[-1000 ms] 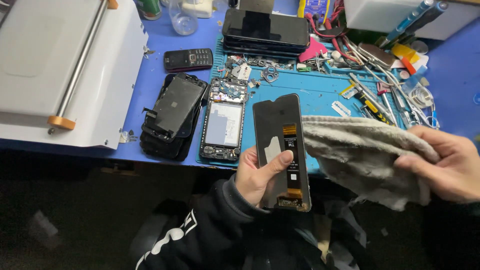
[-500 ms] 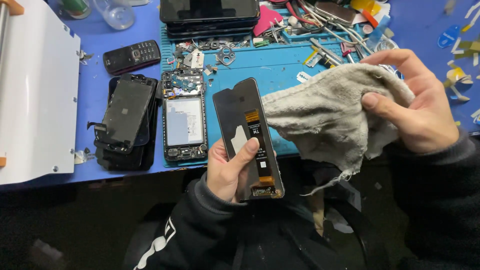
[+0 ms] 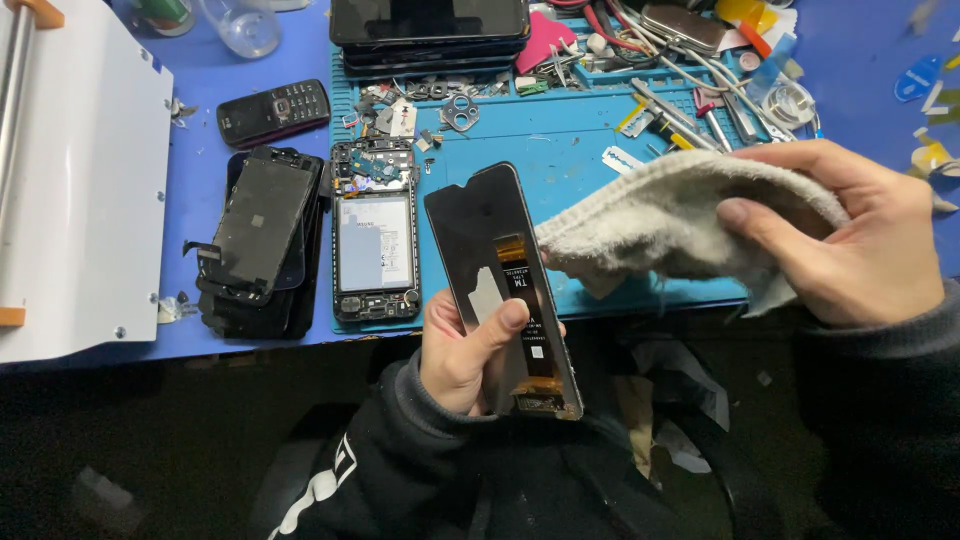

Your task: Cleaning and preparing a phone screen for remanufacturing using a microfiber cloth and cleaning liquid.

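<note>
My left hand (image 3: 465,352) grips a black phone screen panel (image 3: 490,240) by its lower half, back side up, with an orange flex strip showing. The panel stands tilted above the table's front edge. My right hand (image 3: 850,235) is closed on a bunched grey cloth (image 3: 660,215), whose left end touches the panel's right edge. Both sleeves are black.
An opened phone body (image 3: 375,235) lies on the blue mat (image 3: 560,140). To its left sits a stack of broken screens (image 3: 260,240) and a small keypad phone (image 3: 273,112). A white machine (image 3: 80,190) fills the left. Tools (image 3: 690,100) and dark tablets (image 3: 430,25) crowd the back.
The view has shifted, so everything sits further right and lower in frame. My right hand has brought the cloth lower, against the panel's right edge. My left hand keeps its hold.
</note>
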